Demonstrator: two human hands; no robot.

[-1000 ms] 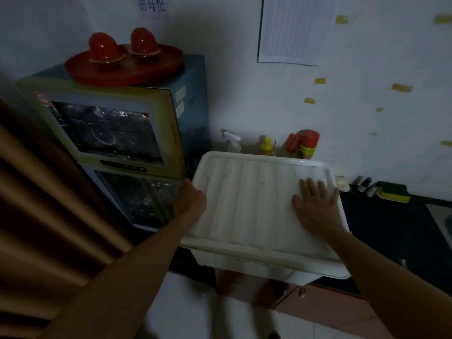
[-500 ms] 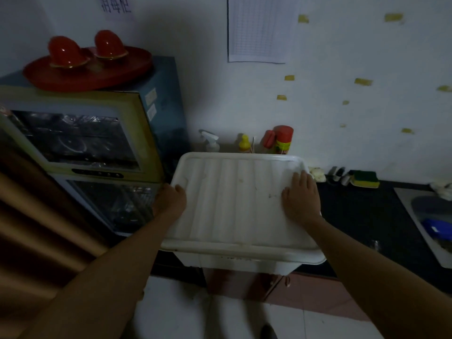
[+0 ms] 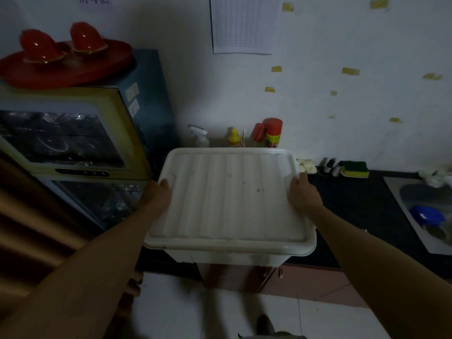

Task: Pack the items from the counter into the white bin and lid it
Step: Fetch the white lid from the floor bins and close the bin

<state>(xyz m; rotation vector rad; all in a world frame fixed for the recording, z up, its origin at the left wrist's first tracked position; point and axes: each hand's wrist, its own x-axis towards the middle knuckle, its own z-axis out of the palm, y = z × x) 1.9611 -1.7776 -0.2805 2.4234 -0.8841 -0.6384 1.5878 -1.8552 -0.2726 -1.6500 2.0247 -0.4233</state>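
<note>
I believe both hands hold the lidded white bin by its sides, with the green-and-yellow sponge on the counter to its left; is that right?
Not quite: the head view shows the sponge to the right of the white bin; the rest holds.

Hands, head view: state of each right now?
Left hand: grips the lid at its left edge.
Right hand: grips the lid's right edge.

Red tray (image 3: 73, 73) atop glass-fronted cabinet (image 3: 73, 133); gridded sheet (image 3: 244, 23) on wall; sink (image 3: 415, 192) at right.
</note>
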